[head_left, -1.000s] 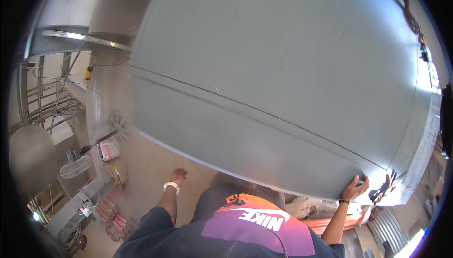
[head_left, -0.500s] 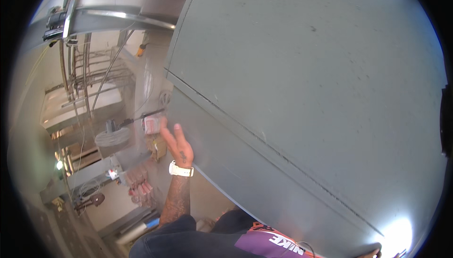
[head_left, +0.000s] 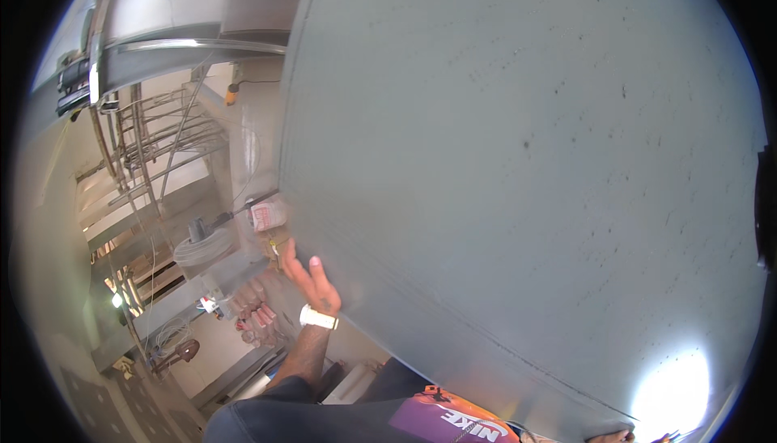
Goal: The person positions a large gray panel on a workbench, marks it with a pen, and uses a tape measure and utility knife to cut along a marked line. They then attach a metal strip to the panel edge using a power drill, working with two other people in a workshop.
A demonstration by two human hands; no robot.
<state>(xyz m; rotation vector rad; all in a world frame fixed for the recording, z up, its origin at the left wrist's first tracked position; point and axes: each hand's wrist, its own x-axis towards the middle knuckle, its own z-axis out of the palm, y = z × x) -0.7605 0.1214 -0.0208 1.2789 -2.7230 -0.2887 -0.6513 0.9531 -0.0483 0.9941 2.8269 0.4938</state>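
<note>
A large, flat grey panel (head_left: 502, 168) with small dark specks fills most of the view, tilted in front of my body. A dark line runs across its lower part, and bright glare covers its lower right corner. At its left lower edge is my left hand (head_left: 312, 285), fingers stretched out and spread, the palm side against the edge. A white watch (head_left: 319, 317) is on that wrist. Only a small part of my right hand (head_left: 613, 436) shows at the bottom right, closed at the panel's lower edge; most of it is hidden.
Beyond the panel's left side are a pipe frame (head_left: 174, 123), a coil of pale cable (head_left: 202, 247), a white bag with red print (head_left: 269, 215) and several reddish packages (head_left: 261, 320). A metal rail (head_left: 194, 44) crosses the upper left. A yellow-orange object (head_left: 232, 94) hangs by the far wall.
The view has shifted, and the panel's dark line now sits lower in it. My left hand appears lower and slightly further right, still at the panel's edge.
</note>
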